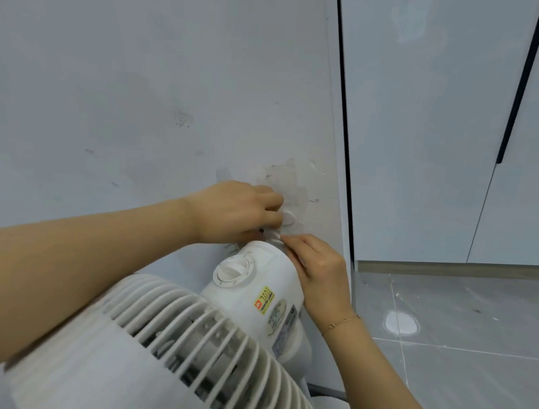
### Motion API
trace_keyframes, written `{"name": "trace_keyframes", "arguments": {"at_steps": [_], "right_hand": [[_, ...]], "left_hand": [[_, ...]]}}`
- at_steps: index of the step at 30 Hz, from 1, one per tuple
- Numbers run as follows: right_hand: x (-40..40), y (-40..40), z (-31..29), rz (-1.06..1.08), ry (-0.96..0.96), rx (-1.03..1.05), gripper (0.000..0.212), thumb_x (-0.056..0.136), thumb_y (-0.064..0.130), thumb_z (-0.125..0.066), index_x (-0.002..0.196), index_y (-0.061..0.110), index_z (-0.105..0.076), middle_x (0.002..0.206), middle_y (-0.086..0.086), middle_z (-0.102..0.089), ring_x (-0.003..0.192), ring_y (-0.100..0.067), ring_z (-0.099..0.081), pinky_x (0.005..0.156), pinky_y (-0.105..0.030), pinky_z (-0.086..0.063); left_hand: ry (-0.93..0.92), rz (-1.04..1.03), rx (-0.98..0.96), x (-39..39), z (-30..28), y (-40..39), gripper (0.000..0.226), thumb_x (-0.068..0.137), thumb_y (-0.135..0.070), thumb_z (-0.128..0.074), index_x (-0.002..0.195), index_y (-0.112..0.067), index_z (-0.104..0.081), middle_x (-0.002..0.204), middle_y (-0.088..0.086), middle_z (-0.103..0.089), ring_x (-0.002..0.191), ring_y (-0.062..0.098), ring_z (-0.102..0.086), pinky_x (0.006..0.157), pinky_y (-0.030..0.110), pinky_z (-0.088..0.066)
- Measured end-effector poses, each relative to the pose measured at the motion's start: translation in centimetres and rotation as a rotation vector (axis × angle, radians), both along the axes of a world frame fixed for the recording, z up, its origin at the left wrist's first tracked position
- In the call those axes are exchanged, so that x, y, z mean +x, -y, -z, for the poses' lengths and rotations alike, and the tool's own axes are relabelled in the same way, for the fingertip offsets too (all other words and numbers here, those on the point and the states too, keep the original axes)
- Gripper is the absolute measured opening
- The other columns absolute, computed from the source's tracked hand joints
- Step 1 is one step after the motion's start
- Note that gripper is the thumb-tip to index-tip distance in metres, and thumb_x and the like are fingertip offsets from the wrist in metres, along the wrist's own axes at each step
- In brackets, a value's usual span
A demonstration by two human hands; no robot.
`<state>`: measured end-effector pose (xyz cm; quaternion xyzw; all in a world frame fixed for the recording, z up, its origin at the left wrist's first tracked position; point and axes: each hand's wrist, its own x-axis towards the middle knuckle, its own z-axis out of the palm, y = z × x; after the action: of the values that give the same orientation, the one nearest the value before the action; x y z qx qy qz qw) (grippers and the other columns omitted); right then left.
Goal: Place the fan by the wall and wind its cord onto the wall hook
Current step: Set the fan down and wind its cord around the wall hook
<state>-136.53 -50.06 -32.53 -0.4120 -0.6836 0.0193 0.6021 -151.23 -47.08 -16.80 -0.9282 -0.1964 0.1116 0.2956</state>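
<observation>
Where the view is nearest, at about 6 o'clock, the white fan point(206, 338) fills the lower middle: its ribbed grille curves across the bottom edge, and its rounded motor housing rises toward 12 o'clock, carrying a round dial point(233, 271) and a yellow sticker point(265, 299) on the side. It stands close against the wall point(126, 80), with grey floor tiles point(476, 349) spreading out at 3 to 4 o'clock.

Just beyond the housing, both hands meet at its far end. Coming in from 5 o'clock, the right hand point(318, 266) wears a thin bracelet point(341, 321) at the wrist and lies along the housing's 2 o'clock flank, touching it, its fingers drawn narrow and pinched toward a short white stretch of cord point(274, 235) at the top of the housing. From 9 o'clock the left hand point(235, 213) reaches across above the housing, fingers curled in close; its fingertips sit at the wall hook point(289, 220), a small white round piece stuck on a patch of scuffed wall. How much cord the left hand grips is hidden by its own fingers; a small dark bit shows beneath it.

Farthest off, at 1 to 2 o'clock, white cabinet doors point(429, 120) with dark vertical gaps stand beside the wall.
</observation>
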Motion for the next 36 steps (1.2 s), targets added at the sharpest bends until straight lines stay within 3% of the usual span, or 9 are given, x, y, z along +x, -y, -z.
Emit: {"name": "trace_keyframes", "arguments": {"at_steps": [5, 9, 13, 15, 18, 20, 24, 29, 36], "right_hand": [[0.0, 0.1, -0.6, -0.196, -0.299, -0.278, 0.013, 0.084, 0.008, -0.067, 0.095, 0.012, -0.075, 0.09, 0.004, -0.072, 0.083, -0.005, -0.064, 0.077, -0.021, -0.052], [0.2, 0.0, -1.9, -0.461, -0.708, -0.579, 0.021, 0.081, -0.002, -0.067, 0.083, 0.017, -0.074, 0.074, 0.01, -0.072, 0.07, -0.002, -0.066, 0.074, -0.016, -0.053], [0.8, -0.3, -1.8, -0.686, -0.882, -0.727, 0.017, 0.085, -0.002, -0.063, 0.087, 0.012, -0.073, 0.07, 0.004, -0.073, 0.065, -0.006, -0.067, 0.075, -0.019, -0.056], [0.8, -0.3, -1.6, -0.722, -0.927, -0.752, 0.015, 0.087, 0.001, -0.061, 0.091, 0.01, -0.072, 0.073, 0.002, -0.073, 0.067, -0.008, -0.067, 0.077, -0.022, -0.055], [0.8, -0.2, -1.6, -0.643, -0.877, -0.726, 0.013, 0.088, 0.003, -0.061, 0.095, 0.004, -0.072, 0.077, -0.003, -0.072, 0.065, -0.007, -0.068, 0.067, -0.017, -0.055], [0.9, 0.0, -1.3, -0.577, -0.791, -0.697, 0.013, 0.087, 0.003, -0.063, 0.095, 0.0, -0.072, 0.079, -0.006, -0.071, 0.063, -0.003, -0.067, 0.065, -0.017, -0.054], [0.5, 0.4, -0.5, -0.448, -0.685, -0.68, 0.009, 0.084, -0.001, -0.065, 0.09, -0.004, -0.072, 0.079, -0.01, -0.069, 0.058, 0.003, -0.062, 0.062, -0.011, -0.05], [-1.2, 0.2, -0.1, -0.3, -0.594, -0.65, 0.012, 0.087, -0.001, -0.06, 0.089, -0.001, -0.072, 0.085, -0.007, -0.067, 0.058, 0.009, -0.059, 0.058, -0.006, -0.045], [-2.4, -0.9, 0.4, -0.121, -0.291, -0.551, 0.016, 0.087, 0.013, -0.062, 0.077, 0.004, -0.071, 0.073, -0.006, -0.069, 0.067, -0.019, -0.06, 0.065, -0.031, -0.046]], "left_hand": [[-0.034, 0.105, 0.058, -0.1, 0.9, -0.3, 0.004, 0.076, -0.012, -0.068, 0.078, -0.013, -0.066, 0.083, 0.004, -0.059, 0.073, 0.023, -0.06, 0.051, 0.03, -0.049], [-0.074, 0.095, 0.07, -0.3, 1.1, -0.5, 0.016, 0.07, -0.006, -0.072, 0.083, -0.014, -0.066, 0.09, 0.003, -0.061, 0.082, 0.022, -0.062, 0.054, 0.032, -0.054], [-0.007, 0.029, -0.019, -0.6, 0.7, -0.7, 0.03, 0.078, -0.017, -0.041, 0.089, -0.018, -0.068, 0.094, 0.0, -0.062, 0.086, 0.02, -0.064, 0.05, 0.028, -0.053], [0.022, 0.023, -0.025, -0.7, 0.7, -0.8, 0.028, 0.078, -0.017, -0.042, 0.088, -0.019, -0.069, 0.094, -0.001, -0.064, 0.085, 0.02, -0.064, 0.049, 0.027, -0.053], [0.051, 0.003, -0.004, -0.4, 0.8, -0.7, 0.02, 0.069, -0.008, -0.074, 0.085, -0.019, -0.069, 0.09, -0.002, -0.065, 0.08, 0.02, -0.065, 0.048, 0.024, -0.05], [0.106, -0.029, -0.038, -0.3, 0.9, -0.7, 0.021, 0.067, -0.007, -0.078, 0.083, -0.018, -0.069, 0.088, -0.002, -0.065, 0.078, 0.021, -0.064, 0.048, 0.026, -0.05], [0.153, -0.076, -0.094, 0.0, 0.5, -0.7, 0.003, 0.08, -0.014, -0.065, 0.083, -0.016, -0.067, 0.088, 0.0, -0.063, 0.077, 0.023, -0.061, 0.055, 0.032, -0.053], [0.215, -0.087, -0.141, -0.1, 0.2, -0.5, 0.029, 0.09, -0.031, -0.04, 0.083, -0.014, -0.062, 0.09, 0.001, -0.058, 0.08, 0.02, -0.058, 0.061, 0.025, -0.048], [0.296, -0.315, -0.153, -2.7, -0.4, -0.6, 0.015, 0.091, -0.028, -0.058, 0.096, -0.014, -0.062, 0.098, 0.0, -0.06, 0.088, 0.021, -0.058, 0.071, 0.026, -0.041]]}}
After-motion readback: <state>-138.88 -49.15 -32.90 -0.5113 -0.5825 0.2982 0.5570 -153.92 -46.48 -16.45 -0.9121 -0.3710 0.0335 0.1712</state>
